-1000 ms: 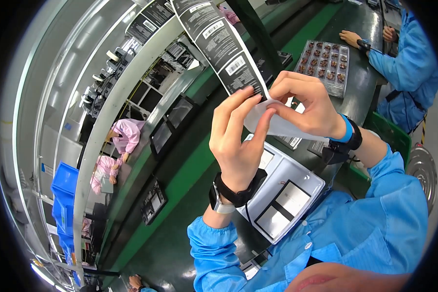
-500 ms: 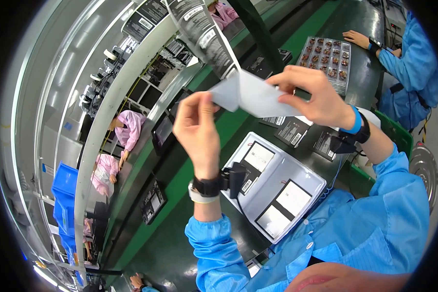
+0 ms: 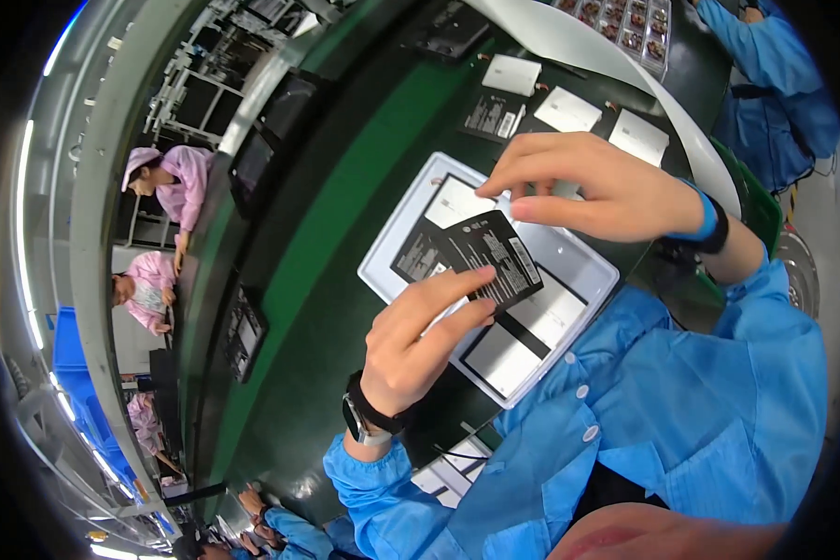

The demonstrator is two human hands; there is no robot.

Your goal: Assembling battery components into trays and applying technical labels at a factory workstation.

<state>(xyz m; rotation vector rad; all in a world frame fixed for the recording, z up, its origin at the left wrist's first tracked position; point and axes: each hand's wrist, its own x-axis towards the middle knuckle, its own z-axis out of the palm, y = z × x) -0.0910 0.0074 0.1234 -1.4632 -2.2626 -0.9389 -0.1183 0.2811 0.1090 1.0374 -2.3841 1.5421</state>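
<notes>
A black printed label (image 3: 499, 257) is pinched at its lower left edge between the fingers and thumb of my left hand (image 3: 415, 341). At its upper corner, the thumb and index finger of my right hand (image 3: 597, 187) close on it; their exact contact is partly hidden. Beneath the label lies a shallow white tray (image 3: 583, 250). Inside it are flat white-and-black battery packs, one (image 3: 453, 203) at the far left and another (image 3: 504, 359) near my body. The label and my hands cover part of the tray.
Beyond the tray lie white packs (image 3: 567, 109) with small connectors and a black label (image 3: 493, 114). A long white backing strip (image 3: 555, 37) curves over the right side. A clear compartment tray (image 3: 630, 33), a green bin (image 3: 761, 205) and a co-worker in blue (image 3: 779, 65) are farther right.
Both hands have come down from in front of my face to over the tray. The label is now off the backing strip, and its printed side shows.
</notes>
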